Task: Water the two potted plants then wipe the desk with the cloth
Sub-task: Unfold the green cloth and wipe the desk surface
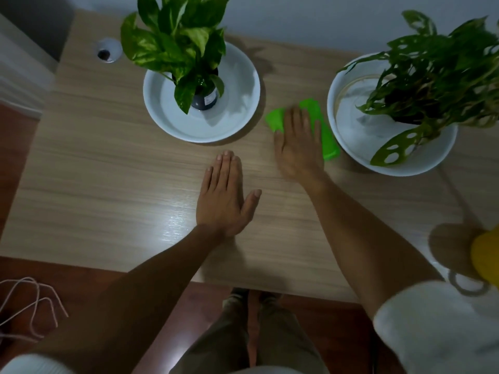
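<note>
Right hand (298, 147) presses flat and open on the green cloth (328, 141) between the plant dishes, probably to wipe; left hand (225, 195) lies flat, empty, near it, perhaps to steady.

counting what's here: two potted plants, one with broad variegated leaves (175, 36) and one with holey leaves (432, 76). two white saucers, one (237, 76) under each plant, the second (351, 136) on my right side. one green cloth (328, 141). one wooden desk (108, 163). my two hands, left (224, 201) and right (297, 147). one yellow thing (486, 255) at the edge, cut off, can't tell what. one round cable hole (108, 49) in the desk.
</note>
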A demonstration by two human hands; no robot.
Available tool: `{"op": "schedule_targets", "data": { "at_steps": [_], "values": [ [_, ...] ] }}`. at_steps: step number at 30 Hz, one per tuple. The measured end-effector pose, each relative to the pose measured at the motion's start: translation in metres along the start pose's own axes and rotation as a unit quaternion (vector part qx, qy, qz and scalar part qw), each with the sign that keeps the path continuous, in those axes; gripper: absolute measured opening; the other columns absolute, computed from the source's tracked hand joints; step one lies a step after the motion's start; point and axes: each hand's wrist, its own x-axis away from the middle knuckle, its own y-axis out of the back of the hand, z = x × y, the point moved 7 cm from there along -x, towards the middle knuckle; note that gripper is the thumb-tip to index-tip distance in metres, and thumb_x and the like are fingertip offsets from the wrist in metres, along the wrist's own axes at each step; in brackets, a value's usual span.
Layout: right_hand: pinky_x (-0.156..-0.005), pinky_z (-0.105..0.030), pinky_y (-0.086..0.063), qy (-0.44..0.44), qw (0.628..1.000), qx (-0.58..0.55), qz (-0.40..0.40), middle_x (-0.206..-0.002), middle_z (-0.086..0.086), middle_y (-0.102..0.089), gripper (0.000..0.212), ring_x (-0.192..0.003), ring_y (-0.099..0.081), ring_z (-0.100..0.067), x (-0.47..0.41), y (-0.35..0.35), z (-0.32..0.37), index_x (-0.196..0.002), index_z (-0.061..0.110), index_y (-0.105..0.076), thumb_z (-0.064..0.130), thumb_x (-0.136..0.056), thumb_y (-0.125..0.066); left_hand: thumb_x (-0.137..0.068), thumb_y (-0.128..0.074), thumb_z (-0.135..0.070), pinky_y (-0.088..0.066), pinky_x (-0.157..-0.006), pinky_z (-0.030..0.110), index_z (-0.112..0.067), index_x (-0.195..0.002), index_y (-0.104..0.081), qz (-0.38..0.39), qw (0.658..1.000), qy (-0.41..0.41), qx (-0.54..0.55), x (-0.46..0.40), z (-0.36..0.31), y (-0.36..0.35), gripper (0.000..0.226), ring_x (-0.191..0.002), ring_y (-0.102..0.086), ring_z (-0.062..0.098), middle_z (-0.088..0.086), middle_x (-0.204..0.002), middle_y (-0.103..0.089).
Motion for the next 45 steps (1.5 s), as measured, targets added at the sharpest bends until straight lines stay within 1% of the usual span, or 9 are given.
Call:
{"op": "schedule_targets", "data": {
  "at_steps": [3,8,11,18,21,27,32,37,45],
  "values": [
    [-0.127,-0.052,-0.002,-0.045,0.999,-0.017,0.005,-0.172,-0.008,-0.008,0.066,-0.159,-0.005,-0.027,-0.046,0.0,0.007,-0.163,0.011,-0.009,0.043,-0.105,-0.013,-0.103,-0.027,-0.07,0.001,-0.132,0.042,-0.011,-0.167,-0.005,-0.003,1.0,-0.021,-0.015,-0.012,0.011,0.004,0.09,-0.163,0.006,0.02,0.008,-0.176,0.0],
    [-0.128,-0.051,-0.007,0.106,0.994,0.015,0.02,-0.171,-0.003,-0.014,0.064,-0.158,-0.009,-0.023,-0.009,-0.009,0.028,-0.163,0.015,-0.012,0.044,-0.106,-0.017,-0.101,-0.032,-0.069,-0.006,-0.132,0.045,-0.004,-0.165,-0.015,-0.006,0.997,-0.064,-0.053,-0.028,0.013,0.01,0.092,-0.163,-0.006,0.025,0.015,-0.174,-0.012],
    [-0.128,-0.05,-0.006,0.043,0.999,-0.002,0.009,-0.171,-0.003,-0.014,0.063,-0.158,-0.009,-0.023,-0.009,-0.007,0.01,-0.163,0.015,-0.014,0.043,-0.106,-0.017,-0.101,-0.031,-0.071,-0.008,-0.132,0.045,-0.003,-0.164,-0.018,0.003,0.994,-0.092,-0.062,-0.037,0.008,0.008,0.094,-0.163,-0.007,0.025,0.016,-0.173,-0.015],
    [-0.127,-0.052,0.002,-0.117,0.992,-0.038,-0.02,-0.172,-0.006,-0.005,0.066,-0.159,-0.002,-0.026,-0.117,0.01,0.003,-0.163,0.011,-0.007,0.042,-0.105,-0.013,-0.1,-0.032,-0.073,-0.008,-0.132,0.043,-0.004,-0.165,-0.017,-0.018,0.992,-0.101,-0.069,-0.041,0.008,0.001,0.095,-0.163,-0.005,0.022,0.014,-0.174,-0.015],
    [-0.127,-0.051,0.0,-0.069,0.997,-0.029,-0.01,-0.172,-0.004,-0.007,0.063,-0.159,-0.003,-0.025,-0.146,0.014,0.015,-0.163,0.013,-0.009,0.04,-0.106,-0.015,-0.1,-0.033,-0.073,-0.009,-0.132,0.044,-0.004,-0.165,-0.018,-0.029,0.992,-0.101,-0.07,-0.043,0.009,0.001,0.096,-0.163,-0.005,0.021,0.014,-0.173,-0.016],
    [-0.127,-0.05,-0.002,0.128,0.991,0.015,0.028,-0.172,0.004,-0.011,0.055,-0.159,-0.004,-0.022,-0.144,0.018,0.034,-0.163,0.023,-0.014,0.036,-0.11,-0.015,-0.099,-0.037,-0.072,-0.011,-0.132,0.045,-0.004,-0.164,-0.021,-0.03,0.992,-0.102,-0.064,-0.044,0.009,0.002,0.096,-0.163,-0.005,0.02,0.013,-0.173,-0.018],
    [-0.127,-0.05,-0.004,0.149,0.988,0.024,0.03,-0.171,0.005,-0.013,0.057,-0.159,-0.007,-0.021,-0.088,0.011,0.03,-0.163,0.02,-0.017,0.036,-0.109,-0.019,-0.099,-0.039,-0.071,-0.015,-0.131,0.047,-0.003,-0.163,-0.024,-0.031,0.993,-0.101,-0.058,-0.044,0.007,0.008,0.095,-0.163,-0.009,0.022,0.015,-0.172,-0.022],
    [-0.127,-0.053,-0.005,0.061,0.998,-0.005,0.013,-0.171,0.003,-0.014,0.06,-0.159,-0.007,-0.022,-0.037,-0.005,0.023,-0.163,0.022,-0.014,0.044,-0.108,-0.012,-0.099,-0.041,-0.07,-0.015,-0.131,0.048,-0.003,-0.163,-0.024,-0.032,0.993,-0.105,-0.045,-0.044,0.007,0.009,0.095,-0.163,-0.01,0.023,0.015,-0.172,-0.022],
    [-0.123,-0.06,0.007,-0.167,0.983,-0.073,-0.031,-0.172,-0.001,-0.005,0.065,-0.159,0.0,-0.027,-0.132,0.008,-0.004,-0.164,0.019,-0.008,0.043,-0.104,-0.012,-0.098,-0.04,-0.072,-0.012,-0.132,0.044,-0.005,-0.164,-0.022,-0.041,0.992,-0.104,-0.054,-0.044,0.008,0.002,0.096,-0.163,-0.008,0.019,0.012,-0.173,-0.019]
  ]
}}
